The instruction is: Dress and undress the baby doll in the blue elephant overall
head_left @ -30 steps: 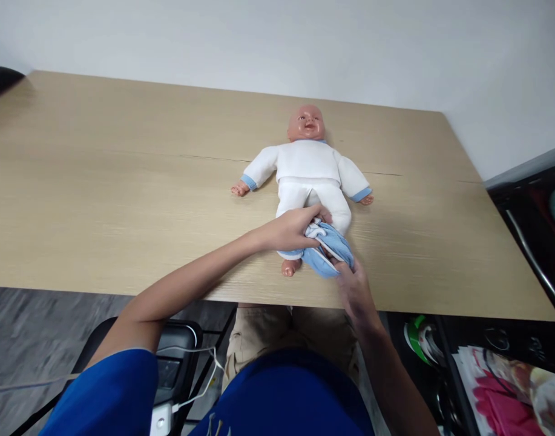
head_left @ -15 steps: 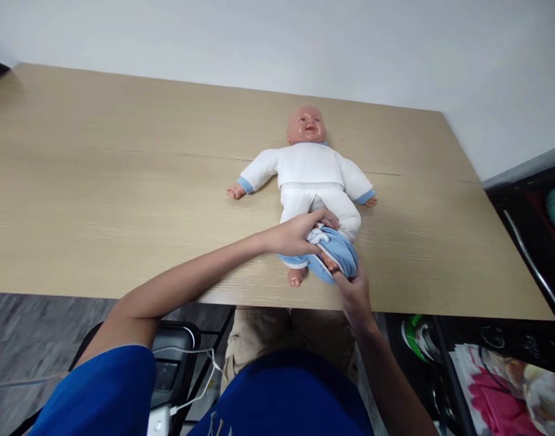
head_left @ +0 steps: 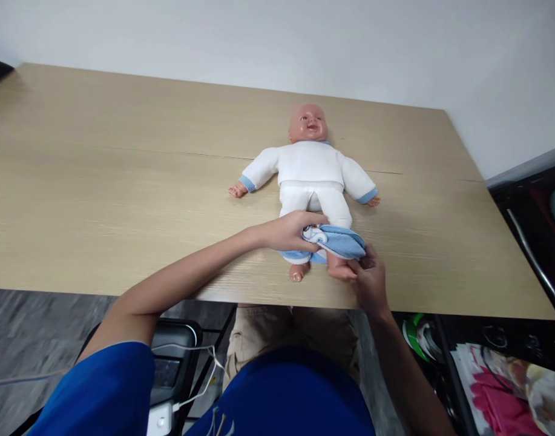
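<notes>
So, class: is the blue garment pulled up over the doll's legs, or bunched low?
Bunched low. The blue garment sits gathered around the doll's lower legs, both feet bare beyond it.

Both hands, left (head_left: 290, 232) and right (head_left: 371, 280), reach forward, fingers curled.

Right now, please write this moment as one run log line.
left hand: grips blue garment | right hand: grips garment edge | doll: on its back, table | both feet bare
</notes>
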`<act>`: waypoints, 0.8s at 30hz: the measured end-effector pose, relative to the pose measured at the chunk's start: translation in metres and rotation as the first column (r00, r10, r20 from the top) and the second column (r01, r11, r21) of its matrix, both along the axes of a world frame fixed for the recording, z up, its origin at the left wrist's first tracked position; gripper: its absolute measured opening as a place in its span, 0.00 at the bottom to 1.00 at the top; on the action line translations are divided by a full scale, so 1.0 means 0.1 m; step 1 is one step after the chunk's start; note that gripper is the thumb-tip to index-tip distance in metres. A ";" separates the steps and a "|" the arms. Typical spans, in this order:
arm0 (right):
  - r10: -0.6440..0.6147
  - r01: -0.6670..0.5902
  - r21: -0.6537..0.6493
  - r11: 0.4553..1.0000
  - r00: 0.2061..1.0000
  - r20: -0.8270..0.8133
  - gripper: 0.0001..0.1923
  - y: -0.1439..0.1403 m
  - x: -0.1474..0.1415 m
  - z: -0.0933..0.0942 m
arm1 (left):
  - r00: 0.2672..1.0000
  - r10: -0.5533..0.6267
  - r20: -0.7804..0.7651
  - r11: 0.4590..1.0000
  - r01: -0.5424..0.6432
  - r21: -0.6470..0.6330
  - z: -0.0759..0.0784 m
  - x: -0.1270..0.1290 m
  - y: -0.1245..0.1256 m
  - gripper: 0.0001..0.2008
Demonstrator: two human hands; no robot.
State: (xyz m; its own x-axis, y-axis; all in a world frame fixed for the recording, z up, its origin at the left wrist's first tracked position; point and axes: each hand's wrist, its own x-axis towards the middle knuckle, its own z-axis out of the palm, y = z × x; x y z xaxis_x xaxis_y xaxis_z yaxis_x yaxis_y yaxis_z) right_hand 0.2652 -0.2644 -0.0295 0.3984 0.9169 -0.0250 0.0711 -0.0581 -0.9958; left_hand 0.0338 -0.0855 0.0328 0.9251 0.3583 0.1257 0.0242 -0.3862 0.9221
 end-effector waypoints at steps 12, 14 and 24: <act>0.505 -0.570 -0.004 0.822 0.726 0.466 0.19 0.42 0.68 0.54 | 0.955 0.281 0.090 0.857 -0.292 0.425 -0.12 -0.45 -0.17 0.35; 0.535 -0.591 0.002 0.807 0.732 0.422 0.19 0.49 0.71 0.55 | 0.937 0.334 0.101 0.827 -0.343 0.445 -0.19 -0.59 -0.17 0.36; 0.469 -0.475 -0.038 0.879 0.877 -0.108 0.27 1.27 0.56 0.39 | 0.832 0.537 0.140 0.840 -0.513 -0.176 -0.36 -0.53 0.18 0.21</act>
